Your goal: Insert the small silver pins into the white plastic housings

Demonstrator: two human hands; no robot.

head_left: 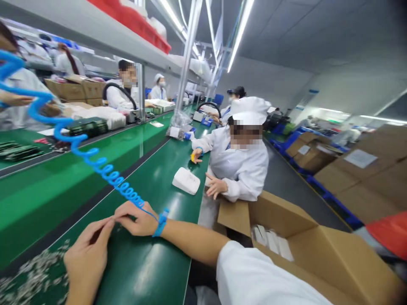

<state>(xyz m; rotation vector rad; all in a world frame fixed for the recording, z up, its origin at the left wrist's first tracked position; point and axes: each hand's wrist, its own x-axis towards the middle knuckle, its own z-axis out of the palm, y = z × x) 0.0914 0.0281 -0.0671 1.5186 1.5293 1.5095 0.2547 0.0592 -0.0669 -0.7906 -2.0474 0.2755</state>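
Two hands are at work on the green bench (pixel 152 271); I take the blue wrist strap (pixel 161 221) as my reference. The right hand (pixel 135 220) wears it. The left hand (pixel 85 258) lies left of the strap and nearer the camera. — Inspector

And the grip? — Supervisor

Fingertips of both hands meet just left of the strap. The right thumb and forefinger look pinched together, and the left forefinger reaches to touch them. If a piece sits between them, it is too small to see. I cannot tell whether either hand grasps anything. — Inspector

Where is the stock? — Supervisor

A pile of small pale parts (pixel 32 271) lies loose on the bench, well left of the strap, beside the left hand. — Inspector

Other items? — Supervisor

The coiled blue cord (pixel 95 165) runs from the strap up and away to the left. A white unit (pixel 186 181) sits beyond the strap. An open cardboard box (pixel 286 241) stands to its right. A co-worker in white (pixel 241 169) is seated beyond the box. — Inspector

Recommendations? — Supervisor

In my judgement, pieces this small call for a light fingertip pinch, one at a time, held low over the bench so that a slip lands close. The cord should trail clear of the pile. — Inspector
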